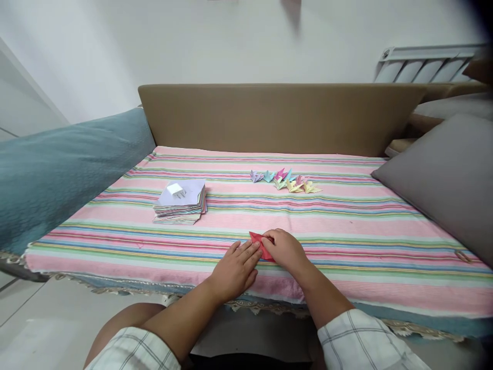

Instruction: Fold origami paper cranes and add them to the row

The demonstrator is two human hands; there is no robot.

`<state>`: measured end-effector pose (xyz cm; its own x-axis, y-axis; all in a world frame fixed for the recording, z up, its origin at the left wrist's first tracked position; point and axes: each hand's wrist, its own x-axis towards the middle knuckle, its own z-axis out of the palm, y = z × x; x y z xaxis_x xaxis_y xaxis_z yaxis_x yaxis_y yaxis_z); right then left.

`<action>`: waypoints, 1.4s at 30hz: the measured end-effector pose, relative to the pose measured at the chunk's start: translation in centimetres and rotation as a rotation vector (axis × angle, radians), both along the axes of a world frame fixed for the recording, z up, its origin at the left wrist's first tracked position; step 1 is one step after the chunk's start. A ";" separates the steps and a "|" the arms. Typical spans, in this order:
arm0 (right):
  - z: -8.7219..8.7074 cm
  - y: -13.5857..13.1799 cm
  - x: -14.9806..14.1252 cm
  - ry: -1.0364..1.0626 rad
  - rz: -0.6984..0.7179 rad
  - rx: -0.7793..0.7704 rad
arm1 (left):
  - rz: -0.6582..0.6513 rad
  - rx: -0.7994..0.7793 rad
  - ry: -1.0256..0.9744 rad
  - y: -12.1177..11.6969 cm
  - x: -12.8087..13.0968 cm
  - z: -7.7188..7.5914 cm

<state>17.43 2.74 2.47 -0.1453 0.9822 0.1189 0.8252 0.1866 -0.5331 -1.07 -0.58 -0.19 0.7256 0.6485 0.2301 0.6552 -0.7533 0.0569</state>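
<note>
A small red folded paper (259,241) lies on the striped cloth (346,226) near its front edge. My left hand (234,270) rests flat beside it, fingers stretched out and touching its left edge. My right hand (285,251) is curled over the paper's right side, fingertips pinching it down. Further back, a row of several folded paper figures (285,181) in pastel colours lies on the cloth. To the left sits a stack of coloured paper sheets (181,205) with a white charger plug (176,190) on top.
The cloth covers a sofa seat with a tan backrest (277,115). A teal blanket (57,169) drapes the left armrest. A grey cushion (450,174) leans at the right. A white radiator (423,64) stands behind. My knee (123,324) shows below.
</note>
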 end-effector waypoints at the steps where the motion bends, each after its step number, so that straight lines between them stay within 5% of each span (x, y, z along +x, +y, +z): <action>1: -0.1 0.0 -0.2 -0.014 -0.018 0.000 | 0.002 -0.004 0.000 0.0 0.0 0.0; 12: 1.1 0.5 -0.1 -0.098 -0.012 -0.186 | -0.004 -0.002 0.009 0.1 0.0 -0.2; 42: 1.5 0.8 -1.0 -0.331 -0.046 -0.155 | -0.010 0.001 0.020 0.1 0.0 -0.1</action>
<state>16.47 3.49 4.00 -0.1059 0.9913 -0.0777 0.9635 0.0830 -0.2546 -1.08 -0.43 -0.28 0.7367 0.6408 0.2162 0.6485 -0.7600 0.0427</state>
